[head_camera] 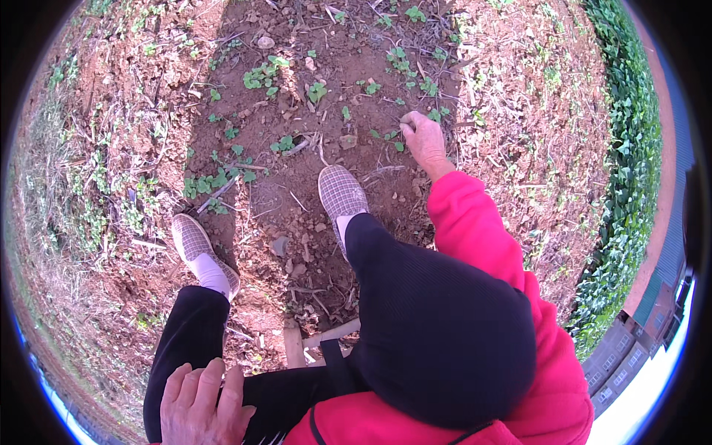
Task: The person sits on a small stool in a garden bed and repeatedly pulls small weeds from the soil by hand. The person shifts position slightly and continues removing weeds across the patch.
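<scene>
My right hand [427, 142] reaches out low over the brown soil [356, 83], with thumb and forefinger brought close together. Just left of its fingertips grows a small green seedling [391, 136]. Whether anything is pinched between the fingers is too small to tell. Another leafy weed [437, 114] stands right beside the knuckles. My left hand [203, 403] lies on my left thigh in black trousers [186, 328], its fingers spread and holding nothing visible.
My checked cloth shoes, left [192, 239] and right [340, 192], stand on the soil. Clumps of green seedlings [261, 76], dry stalks [219, 192] and small stones [266, 42] are scattered around. Part of a wooden stool [295, 347] shows beneath me. A dense green crop row [634, 144] runs along the right.
</scene>
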Motion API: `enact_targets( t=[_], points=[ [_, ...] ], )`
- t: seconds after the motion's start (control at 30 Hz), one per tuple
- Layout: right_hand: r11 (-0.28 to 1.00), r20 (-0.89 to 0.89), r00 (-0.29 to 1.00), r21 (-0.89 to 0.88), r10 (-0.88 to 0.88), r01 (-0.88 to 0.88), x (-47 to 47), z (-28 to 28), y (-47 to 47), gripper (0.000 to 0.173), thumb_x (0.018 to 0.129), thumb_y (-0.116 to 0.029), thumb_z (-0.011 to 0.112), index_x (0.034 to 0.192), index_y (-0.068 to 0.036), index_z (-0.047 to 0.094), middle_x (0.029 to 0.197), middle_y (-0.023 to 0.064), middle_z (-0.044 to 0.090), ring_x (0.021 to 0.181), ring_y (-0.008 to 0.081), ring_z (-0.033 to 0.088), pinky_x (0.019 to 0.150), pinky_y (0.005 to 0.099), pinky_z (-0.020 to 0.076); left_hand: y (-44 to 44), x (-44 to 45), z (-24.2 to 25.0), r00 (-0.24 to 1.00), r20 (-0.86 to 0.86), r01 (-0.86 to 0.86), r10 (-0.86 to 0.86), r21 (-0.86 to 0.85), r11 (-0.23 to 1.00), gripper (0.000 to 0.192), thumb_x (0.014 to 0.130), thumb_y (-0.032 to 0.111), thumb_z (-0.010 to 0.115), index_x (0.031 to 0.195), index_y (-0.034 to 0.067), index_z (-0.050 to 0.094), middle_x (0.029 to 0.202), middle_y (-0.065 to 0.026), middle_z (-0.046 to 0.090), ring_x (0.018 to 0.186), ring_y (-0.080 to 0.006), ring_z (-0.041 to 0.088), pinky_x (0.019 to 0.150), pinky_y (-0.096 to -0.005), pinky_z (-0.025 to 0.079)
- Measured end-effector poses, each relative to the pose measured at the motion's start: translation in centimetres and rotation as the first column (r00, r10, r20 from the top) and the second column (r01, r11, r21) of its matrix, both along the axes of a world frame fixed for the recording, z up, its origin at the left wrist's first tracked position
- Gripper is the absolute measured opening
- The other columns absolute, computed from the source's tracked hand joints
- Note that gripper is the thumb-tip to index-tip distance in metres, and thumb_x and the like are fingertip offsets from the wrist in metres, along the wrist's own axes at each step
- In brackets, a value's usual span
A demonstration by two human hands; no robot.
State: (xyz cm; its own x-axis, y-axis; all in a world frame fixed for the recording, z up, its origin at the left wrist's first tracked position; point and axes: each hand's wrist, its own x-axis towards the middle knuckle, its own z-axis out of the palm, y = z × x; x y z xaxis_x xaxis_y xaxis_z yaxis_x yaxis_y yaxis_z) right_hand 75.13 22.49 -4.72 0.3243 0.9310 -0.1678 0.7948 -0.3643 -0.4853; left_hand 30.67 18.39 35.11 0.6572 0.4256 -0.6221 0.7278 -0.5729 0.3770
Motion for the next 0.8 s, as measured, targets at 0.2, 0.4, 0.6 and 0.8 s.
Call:
enact_targets(
  t=[0.2, 0.4, 0.6, 0.8],
  points=[
    [0.972, 0.196, 0.952, -0.016, 0.234, -0.235, -1.2, -2.4, -2.9, 0.025, 0.088, -0.017, 0.072, 0.111, -0.012, 0.065, 0.101, 0.0155, 0.064, 0.086, 0.0403, 0.071, 0.074, 0.0496, 0.0587, 1.5, 1.0, -0.7, 1.0, 0.03, 0.01, -0.007, -0.112, 0.994, 0.056, 0.089, 0.022, 0.069, 0.137, -0.003, 0.054, 0.129, -0.0214, 0.06, 0.108, -0.0303, 0.062, 0.101, -0.0459, 0.048],
    [0.827, 0.441, 0.7, -0.281, 0.562, -0.487, -1.8, -3.4, -1.0, 0.007, 0.091, -0.011, 0.06, 0.095, -0.006, 0.061, 0.096, 0.0141, 0.065, 0.076, 0.031, 0.075, 0.062, 0.0436, 0.0609, 1.3, 1.7, -0.9, 1.0, 0.026, -0.011, 0.013, -0.081, 0.997, 0.054, 0.09, 0.021, 0.069, 0.137, -0.002, 0.055, 0.129, -0.0212, 0.06, 0.106, -0.0311, 0.063, 0.1, -0.0463, 0.05],
    [0.918, 0.225, 0.892, -0.163, 0.391, -0.361, -0.7, -3.1, -1.6, 0.021, 0.092, -0.023, 0.066, 0.106, -0.008, 0.065, 0.102, 0.0172, 0.066, 0.089, 0.0415, 0.071, 0.078, 0.0516, 0.0586, 0.4, 0.7, -0.7, 0.998, -0.056, -0.039, 0.035, -0.057, 0.998, 0.075, 0.069, 0.029, 0.081, 0.133, 0.001, 0.054, 0.128, -0.0192, 0.057, 0.111, -0.0398, 0.059, 0.101, -0.0548, 0.046],
    [0.876, 0.41, 0.774, -0.246, 0.482, -0.415, -1.6, -3.6, -1.6, 0.013, 0.093, -0.02, 0.065, 0.103, -0.013, 0.059, 0.103, 0.0152, 0.062, 0.08, 0.0406, 0.07, 0.067, 0.0511, 0.0583, 0.0, -0.4, -0.6, 0.999, -0.011, -0.048, 0.048, -0.027, 0.998, 0.06, 0.076, 0.029, 0.077, 0.125, -0.002, 0.058, 0.121, -0.0203, 0.06, 0.106, -0.0392, 0.062, 0.098, -0.0538, 0.047]
  ],
)
